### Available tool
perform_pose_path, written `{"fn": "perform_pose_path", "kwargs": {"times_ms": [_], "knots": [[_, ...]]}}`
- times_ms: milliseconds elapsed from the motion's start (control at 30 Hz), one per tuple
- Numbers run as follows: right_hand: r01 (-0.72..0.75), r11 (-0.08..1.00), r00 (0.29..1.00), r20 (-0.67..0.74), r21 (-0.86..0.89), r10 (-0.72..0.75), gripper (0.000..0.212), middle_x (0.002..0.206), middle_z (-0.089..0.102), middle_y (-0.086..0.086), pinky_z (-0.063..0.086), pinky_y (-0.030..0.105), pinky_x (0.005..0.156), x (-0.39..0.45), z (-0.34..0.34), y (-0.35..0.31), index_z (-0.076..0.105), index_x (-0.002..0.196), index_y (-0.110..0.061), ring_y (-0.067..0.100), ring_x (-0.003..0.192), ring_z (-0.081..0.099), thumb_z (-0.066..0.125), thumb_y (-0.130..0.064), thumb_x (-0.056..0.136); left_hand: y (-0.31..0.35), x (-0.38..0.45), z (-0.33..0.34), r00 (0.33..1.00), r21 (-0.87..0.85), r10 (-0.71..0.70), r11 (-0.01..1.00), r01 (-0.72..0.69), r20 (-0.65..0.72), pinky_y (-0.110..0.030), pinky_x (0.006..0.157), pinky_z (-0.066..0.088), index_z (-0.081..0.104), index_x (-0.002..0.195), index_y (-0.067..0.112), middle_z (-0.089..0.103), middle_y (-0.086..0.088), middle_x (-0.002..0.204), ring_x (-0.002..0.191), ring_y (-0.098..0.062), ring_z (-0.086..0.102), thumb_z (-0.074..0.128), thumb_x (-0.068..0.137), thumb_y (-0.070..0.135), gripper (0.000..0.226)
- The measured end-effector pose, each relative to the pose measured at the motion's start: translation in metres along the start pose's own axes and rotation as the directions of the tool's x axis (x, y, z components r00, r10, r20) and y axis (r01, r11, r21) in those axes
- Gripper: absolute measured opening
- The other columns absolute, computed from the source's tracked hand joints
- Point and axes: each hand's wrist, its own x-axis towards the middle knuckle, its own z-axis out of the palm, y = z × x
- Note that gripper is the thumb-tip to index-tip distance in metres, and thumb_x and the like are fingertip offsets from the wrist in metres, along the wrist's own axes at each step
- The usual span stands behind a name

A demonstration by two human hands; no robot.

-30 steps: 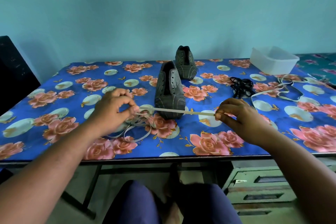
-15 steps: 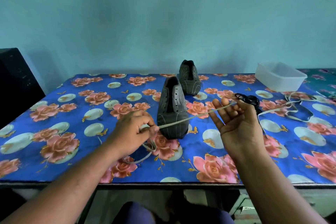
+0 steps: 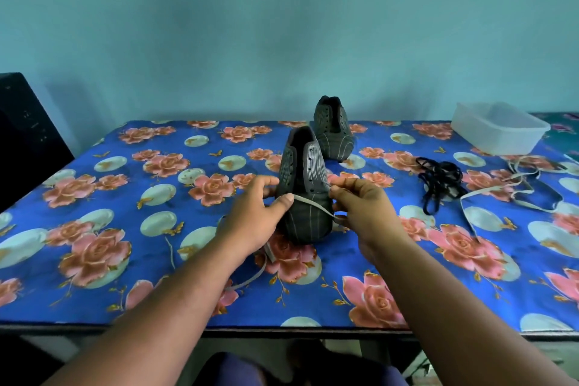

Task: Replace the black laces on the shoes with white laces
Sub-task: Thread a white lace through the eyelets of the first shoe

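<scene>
Table point(image 3: 94, 229) under a blue floral cloth carries two dark shoes, one near point(image 3: 305, 194), one far point(image 3: 332, 128). Left hand point(image 3: 255, 216) and right hand point(image 3: 365, 210) each pinch a white lace point(image 3: 310, 202) drawn across the near shoe's toe. Black laces point(image 3: 440, 180) lie right.

Open cloth to the left, clutter to the right

Left of the near shoe point(image 3: 305, 191) the floral tablecloth point(image 3: 109, 197) lies bare; rightward, black laces point(image 3: 438, 180), a loose white lace point(image 3: 513, 188) and a plastic container point(image 3: 498, 128) crowd the way.
</scene>
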Motion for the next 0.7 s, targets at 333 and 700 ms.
{"fn": "perform_pose_path", "kwargs": {"times_ms": [333,700], "knots": [[-0.078,0.984,0.997,0.011,0.159,0.077,0.013,0.077,0.063,0.005,0.045,0.022,0.061,-0.024,-0.004,0.003,0.070,0.088,-0.010,0.008,0.058,0.050,0.063,-0.001,0.095,0.015,-0.038,0.003,0.999,0.111,0.039,0.993,-0.036,-0.030,-0.022,0.089,0.044,0.061,0.131,0.036,0.062,0.019,0.119,0.114,-0.006,0.058,0.070,0.092,0.049,0.042],[0.096,0.991,0.995,0.049,-0.090,-0.092,0.017,0.082,0.075,0.002,0.050,0.025,0.058,-0.080,-0.035,0.000,0.071,0.109,-0.015,0.012,0.056,0.056,0.057,-0.007,0.102,0.019,-0.089,-0.003,0.984,0.172,0.173,0.969,-0.176,0.030,0.001,0.077,0.035,0.065,0.126,0.036,0.061,0.022,0.105,0.096,0.022,0.050,0.072,0.088,0.048,0.040]]}}
